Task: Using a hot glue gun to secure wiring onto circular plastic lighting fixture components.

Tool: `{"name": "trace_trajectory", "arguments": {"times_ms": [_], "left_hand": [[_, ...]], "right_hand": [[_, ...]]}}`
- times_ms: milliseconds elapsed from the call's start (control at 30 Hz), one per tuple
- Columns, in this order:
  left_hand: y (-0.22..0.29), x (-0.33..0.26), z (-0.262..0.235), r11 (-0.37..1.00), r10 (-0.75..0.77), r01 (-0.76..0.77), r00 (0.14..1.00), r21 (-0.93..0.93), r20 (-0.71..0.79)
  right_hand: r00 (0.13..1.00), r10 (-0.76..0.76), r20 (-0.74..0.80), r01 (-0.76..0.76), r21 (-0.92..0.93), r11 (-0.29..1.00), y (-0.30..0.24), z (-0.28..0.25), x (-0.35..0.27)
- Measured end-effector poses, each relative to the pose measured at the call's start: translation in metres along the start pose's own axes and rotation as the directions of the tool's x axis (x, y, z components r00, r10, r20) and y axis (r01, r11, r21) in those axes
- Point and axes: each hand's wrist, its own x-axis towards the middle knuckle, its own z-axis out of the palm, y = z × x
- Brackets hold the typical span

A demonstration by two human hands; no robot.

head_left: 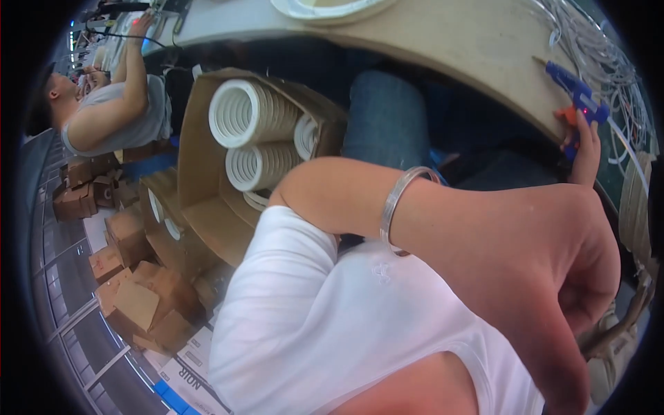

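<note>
My left arm is bent close in front of the camera, with a silver bangle (394, 207) on the wrist. My left hand (581, 270) is curled shut near the right edge, with nothing visible in it. Beyond it, my right hand (586, 149) grips the handle of a blue hot-glue gun (574, 86) at the edge of the wooden table (470, 48). Only a few of its fingers show. My white T-shirt sleeve (332, 311) fills the lower middle.
An open cardboard box (200, 145) holds stacks of white rings (242, 114) on the floor at left. Several smaller brown boxes (138, 297) lie around it. Another person in a grey top (131, 111) works at far left. Clear tubing (595, 41) lies on the table.
</note>
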Motion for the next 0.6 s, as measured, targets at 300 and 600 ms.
{"name": "trace_trajectory", "arguments": {"times_ms": [300, 600], "left_hand": [[-0.032, -0.014, 0.031, 0.946, 0.324, -0.323, 0.941, -0.022, 0.101], [-0.022, -0.013, 0.038, 0.961, 0.262, -0.273, 0.953, 0.054, 0.150]], "right_hand": [[0.998, 0.056, 0.018, -0.056, -0.008, 0.998, -0.004, -0.005, 0.000], [0.999, 0.049, 0.018, -0.051, 0.090, 0.995, -0.015, 0.002, 0.002]]}}
